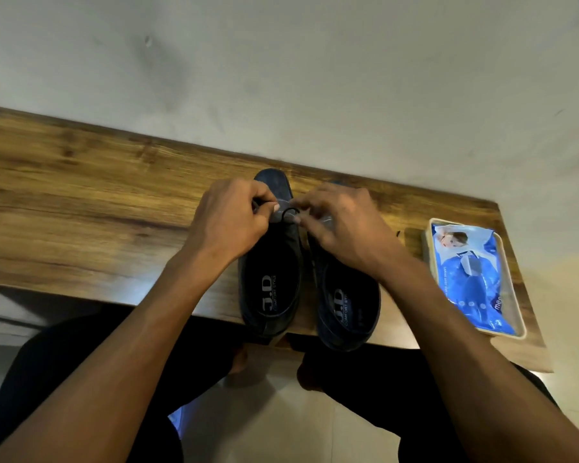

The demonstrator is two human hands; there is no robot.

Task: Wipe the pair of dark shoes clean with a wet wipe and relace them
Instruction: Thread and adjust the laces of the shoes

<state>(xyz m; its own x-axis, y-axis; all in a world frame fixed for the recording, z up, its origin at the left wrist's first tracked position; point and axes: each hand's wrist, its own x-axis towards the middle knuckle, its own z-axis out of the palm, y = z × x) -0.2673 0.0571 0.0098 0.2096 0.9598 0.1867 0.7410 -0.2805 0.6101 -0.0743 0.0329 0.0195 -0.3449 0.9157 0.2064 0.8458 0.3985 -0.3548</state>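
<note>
Two dark blue shoes stand side by side on the wooden table (81, 195), toes toward the wall. Over the vamp of the left shoe (270, 285), my left hand (229, 218) pinches one end of a thin dark lace (288, 212). My right hand (336, 222) pinches the other end of that lace, a small loop showing between the two hands. The right shoe (346, 312) sits under my right wrist, its front part hidden by the hand. Both heels overhang the table's near edge.
A blue pack of wet wipes (470, 275) lies in a shallow pale tray (515, 312) at the table's right end. A plain wall rises right behind the table. My legs and bare feet show below the near edge.
</note>
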